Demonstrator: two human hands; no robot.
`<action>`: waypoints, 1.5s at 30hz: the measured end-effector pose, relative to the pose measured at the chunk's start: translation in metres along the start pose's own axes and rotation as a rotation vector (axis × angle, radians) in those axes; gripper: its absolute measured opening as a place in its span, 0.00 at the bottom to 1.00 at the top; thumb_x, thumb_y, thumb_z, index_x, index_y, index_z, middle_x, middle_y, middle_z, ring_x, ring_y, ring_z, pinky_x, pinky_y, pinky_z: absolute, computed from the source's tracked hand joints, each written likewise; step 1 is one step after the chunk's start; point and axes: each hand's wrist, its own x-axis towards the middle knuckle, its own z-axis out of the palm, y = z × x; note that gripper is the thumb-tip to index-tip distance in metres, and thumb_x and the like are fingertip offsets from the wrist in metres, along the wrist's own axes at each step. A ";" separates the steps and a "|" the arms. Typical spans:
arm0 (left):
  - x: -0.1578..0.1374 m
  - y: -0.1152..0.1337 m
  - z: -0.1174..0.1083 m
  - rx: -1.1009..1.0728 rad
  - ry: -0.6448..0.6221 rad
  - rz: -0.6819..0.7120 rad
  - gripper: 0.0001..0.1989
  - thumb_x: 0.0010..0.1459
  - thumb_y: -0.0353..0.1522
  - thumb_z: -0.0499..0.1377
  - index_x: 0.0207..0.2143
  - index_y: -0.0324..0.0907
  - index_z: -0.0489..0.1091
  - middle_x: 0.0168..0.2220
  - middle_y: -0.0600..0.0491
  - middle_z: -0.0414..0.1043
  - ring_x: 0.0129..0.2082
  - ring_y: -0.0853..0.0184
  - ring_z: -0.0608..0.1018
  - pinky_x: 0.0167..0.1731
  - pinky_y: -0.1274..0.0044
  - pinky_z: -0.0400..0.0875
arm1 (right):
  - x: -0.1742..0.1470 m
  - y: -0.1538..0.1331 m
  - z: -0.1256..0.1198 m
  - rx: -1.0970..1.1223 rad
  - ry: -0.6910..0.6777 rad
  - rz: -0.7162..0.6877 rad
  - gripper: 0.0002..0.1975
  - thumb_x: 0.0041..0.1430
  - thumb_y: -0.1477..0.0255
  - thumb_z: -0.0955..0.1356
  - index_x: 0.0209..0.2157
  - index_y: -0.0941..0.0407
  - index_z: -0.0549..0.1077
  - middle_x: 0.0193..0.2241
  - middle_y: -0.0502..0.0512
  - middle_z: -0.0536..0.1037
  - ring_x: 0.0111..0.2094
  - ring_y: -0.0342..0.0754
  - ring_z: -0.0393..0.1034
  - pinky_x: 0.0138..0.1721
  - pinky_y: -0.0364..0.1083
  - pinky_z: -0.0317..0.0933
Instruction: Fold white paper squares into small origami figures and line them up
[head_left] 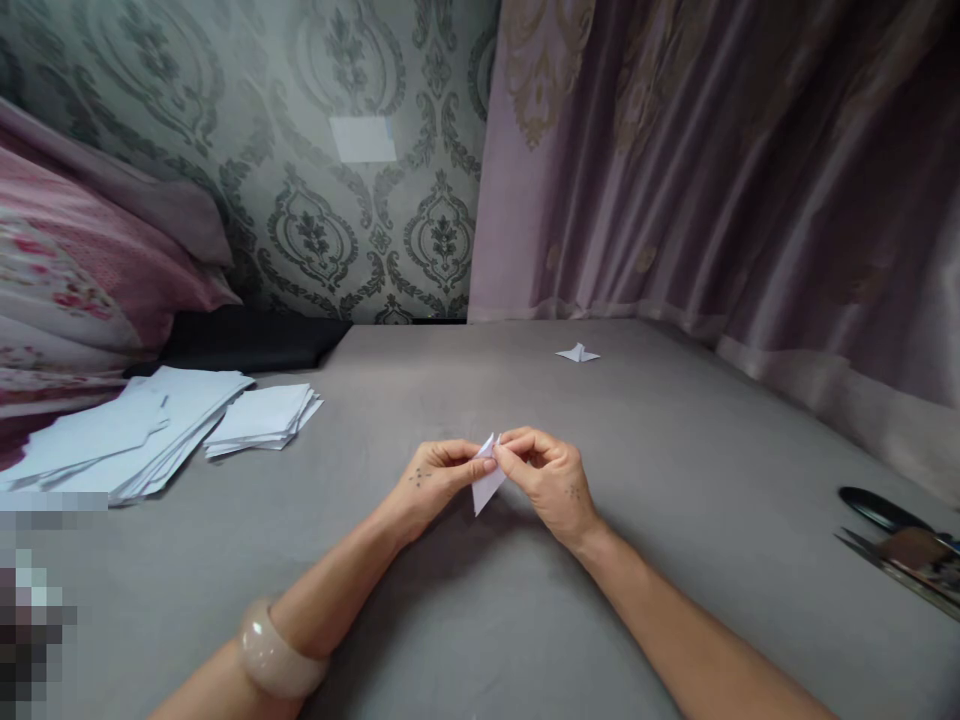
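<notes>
Hands [551, 482] on pointed white paper [487, 490]

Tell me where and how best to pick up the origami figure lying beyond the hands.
Pinch the origami figure by its raised middle, probably coming from above and the near side: that part stands up, while its thin points spread low to either side and would likely bend.

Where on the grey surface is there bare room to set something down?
The grey surface shows bare between the small paper stack and the folded white piece, beyond the left hand; also between the right hand and the dark oval object. Crowded: the left, with the large paper stack and black item; between both hands, the held paper.
</notes>
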 end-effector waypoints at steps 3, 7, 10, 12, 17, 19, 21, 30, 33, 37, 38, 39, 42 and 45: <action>0.000 0.000 0.001 0.007 0.012 0.022 0.10 0.49 0.38 0.65 0.30 0.40 0.79 0.29 0.52 0.77 0.31 0.66 0.75 0.34 0.77 0.66 | -0.001 -0.001 0.002 -0.029 0.026 -0.020 0.07 0.50 0.70 0.70 0.21 0.56 0.72 0.29 0.53 0.76 0.30 0.45 0.69 0.34 0.45 0.63; 0.000 0.000 0.003 0.007 0.001 0.014 0.10 0.49 0.38 0.65 0.29 0.40 0.78 0.29 0.52 0.77 0.32 0.66 0.75 0.34 0.77 0.66 | -0.003 -0.001 0.004 -0.049 0.042 -0.044 0.09 0.50 0.71 0.70 0.20 0.56 0.69 0.28 0.52 0.74 0.29 0.43 0.67 0.33 0.44 0.61; 0.001 0.000 0.003 -0.014 -0.026 0.008 0.10 0.50 0.38 0.65 0.30 0.40 0.78 0.29 0.52 0.77 0.32 0.66 0.74 0.35 0.77 0.67 | -0.003 -0.002 0.005 -0.033 0.063 -0.029 0.09 0.50 0.70 0.70 0.21 0.56 0.67 0.26 0.50 0.72 0.27 0.42 0.65 0.31 0.43 0.60; 0.001 -0.001 0.003 -0.031 -0.036 -0.003 0.10 0.50 0.38 0.65 0.30 0.40 0.78 0.30 0.52 0.77 0.32 0.66 0.75 0.36 0.76 0.67 | -0.003 -0.002 0.005 0.017 0.073 0.012 0.08 0.49 0.69 0.71 0.26 0.55 0.68 0.26 0.48 0.72 0.26 0.41 0.64 0.30 0.43 0.60; 0.001 -0.003 0.001 -0.044 -0.045 0.010 0.10 0.51 0.38 0.64 0.31 0.41 0.79 0.30 0.52 0.77 0.33 0.66 0.75 0.37 0.76 0.67 | 0.002 -0.007 0.000 0.135 -0.058 0.160 0.18 0.46 0.66 0.73 0.39 0.55 0.71 0.29 0.50 0.74 0.29 0.43 0.68 0.34 0.44 0.63; 0.000 -0.003 0.000 -0.039 -0.046 0.020 0.10 0.52 0.38 0.64 0.32 0.41 0.79 0.30 0.52 0.77 0.33 0.66 0.75 0.38 0.76 0.67 | 0.003 -0.009 -0.003 0.126 -0.130 0.182 0.14 0.47 0.65 0.73 0.35 0.56 0.74 0.31 0.52 0.76 0.32 0.45 0.70 0.37 0.45 0.64; 0.000 -0.003 0.000 -0.034 -0.049 0.015 0.10 0.52 0.37 0.64 0.32 0.40 0.78 0.30 0.51 0.77 0.33 0.67 0.75 0.37 0.77 0.66 | 0.003 -0.011 -0.005 0.109 -0.157 0.176 0.10 0.49 0.64 0.72 0.31 0.56 0.76 0.31 0.52 0.77 0.34 0.46 0.70 0.39 0.46 0.63; 0.000 -0.001 0.000 -0.040 -0.060 -0.020 0.10 0.52 0.36 0.64 0.31 0.38 0.78 0.30 0.51 0.76 0.32 0.67 0.74 0.35 0.78 0.65 | 0.001 -0.008 -0.005 0.056 -0.114 0.071 0.07 0.52 0.67 0.71 0.26 0.56 0.76 0.26 0.50 0.73 0.30 0.43 0.66 0.34 0.43 0.60; -0.001 -0.001 0.001 -0.045 -0.073 -0.028 0.09 0.52 0.36 0.64 0.31 0.39 0.78 0.30 0.51 0.76 0.32 0.68 0.73 0.35 0.78 0.65 | 0.000 -0.008 -0.004 -0.021 -0.073 -0.011 0.08 0.53 0.68 0.70 0.23 0.56 0.74 0.24 0.49 0.70 0.28 0.42 0.64 0.32 0.43 0.59; -0.001 -0.001 0.002 -0.053 -0.087 -0.025 0.10 0.52 0.37 0.64 0.31 0.39 0.78 0.30 0.51 0.76 0.32 0.68 0.73 0.35 0.78 0.64 | -0.001 -0.008 -0.004 -0.100 -0.034 -0.060 0.09 0.53 0.69 0.69 0.21 0.56 0.72 0.24 0.48 0.68 0.26 0.41 0.62 0.30 0.42 0.57; -0.001 -0.001 0.002 -0.056 -0.083 -0.031 0.10 0.51 0.37 0.64 0.30 0.38 0.78 0.29 0.51 0.76 0.31 0.68 0.73 0.35 0.78 0.64 | -0.001 -0.007 -0.003 -0.097 -0.037 -0.052 0.09 0.54 0.68 0.69 0.23 0.56 0.72 0.24 0.49 0.69 0.27 0.42 0.63 0.30 0.42 0.58; -0.001 -0.001 0.002 -0.058 -0.076 -0.038 0.10 0.51 0.37 0.64 0.30 0.38 0.78 0.29 0.51 0.76 0.30 0.69 0.73 0.34 0.78 0.64 | 0.000 -0.006 -0.003 -0.084 -0.040 -0.039 0.09 0.55 0.68 0.69 0.24 0.56 0.73 0.26 0.49 0.70 0.28 0.42 0.64 0.31 0.43 0.58; 0.000 -0.002 0.003 -0.060 -0.052 -0.065 0.11 0.49 0.38 0.65 0.29 0.38 0.77 0.26 0.52 0.75 0.27 0.70 0.72 0.31 0.79 0.63 | 0.001 -0.002 -0.004 -0.051 -0.042 -0.024 0.09 0.56 0.66 0.68 0.28 0.56 0.74 0.28 0.51 0.72 0.31 0.44 0.66 0.34 0.43 0.60; 0.001 -0.003 0.004 -0.058 -0.021 -0.080 0.13 0.47 0.39 0.66 0.28 0.37 0.77 0.25 0.53 0.73 0.25 0.71 0.71 0.29 0.80 0.62 | 0.002 -0.001 -0.005 -0.056 -0.032 -0.034 0.10 0.57 0.65 0.68 0.27 0.56 0.73 0.28 0.51 0.71 0.31 0.44 0.66 0.34 0.43 0.60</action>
